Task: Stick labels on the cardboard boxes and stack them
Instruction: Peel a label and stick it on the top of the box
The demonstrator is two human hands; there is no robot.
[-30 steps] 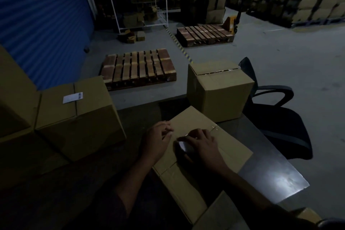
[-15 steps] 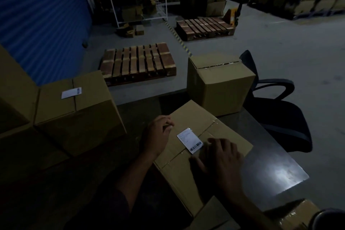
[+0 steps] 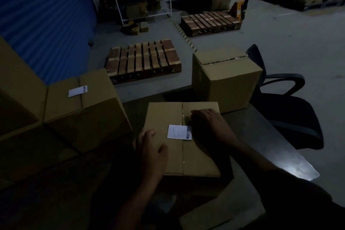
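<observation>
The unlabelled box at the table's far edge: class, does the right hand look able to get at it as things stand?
Probably yes. The right hand lies flat on the labelled box, and the unlabelled box stands just beyond it with nothing between them.

two wooden pallets (image 3: 142,60) (image 3: 210,22) lie on the floor. a black office chair (image 3: 291,110) stands beside the dark table (image 3: 261,136).

four cardboard boxes (image 3: 183,136) on the table, two labels (image 3: 179,132), two pallets (image 3: 143,60), one chair (image 3: 291,110)

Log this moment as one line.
step: label stuck | white barcode label on brown cardboard box | left hand, right hand flat on top
</observation>
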